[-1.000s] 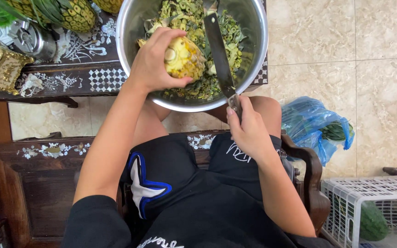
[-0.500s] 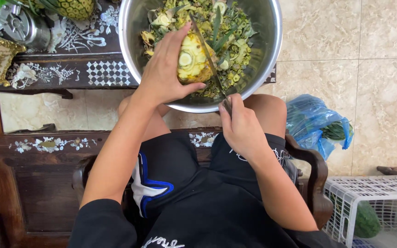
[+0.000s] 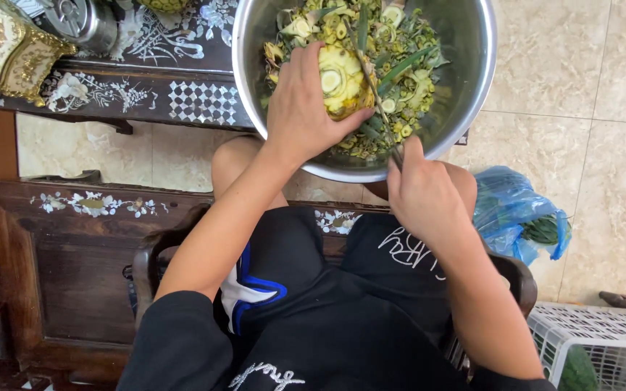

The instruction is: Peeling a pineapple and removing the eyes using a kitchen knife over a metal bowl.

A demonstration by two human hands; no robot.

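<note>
A peeled yellow pineapple (image 3: 342, 83) sits inside a large steel bowl (image 3: 472, 87) full of green and yellow peelings. My left hand (image 3: 302, 108) grips the pineapple from its left side. My right hand (image 3: 422, 192) is closed on the handle of a knife (image 3: 374, 87), just below the bowl's near rim. The thin blade runs up along the pineapple's right side and appears to touch it. The bowl rests above my knees as I sit.
A dark inlaid wooden table (image 3: 182, 87) stands left of the bowl, bearing a metal pot (image 3: 85, 22) and a gold ornate object (image 3: 1, 47). A blue plastic bag (image 3: 519, 217) lies on the tiled floor at right. A white plastic crate (image 3: 595, 340) is at the lower right.
The knife has turned from lying flat beside the pineapple to edge-on against its right side. The pineapple has been turned in my left hand. The view has shifted nearer the bowl.
</note>
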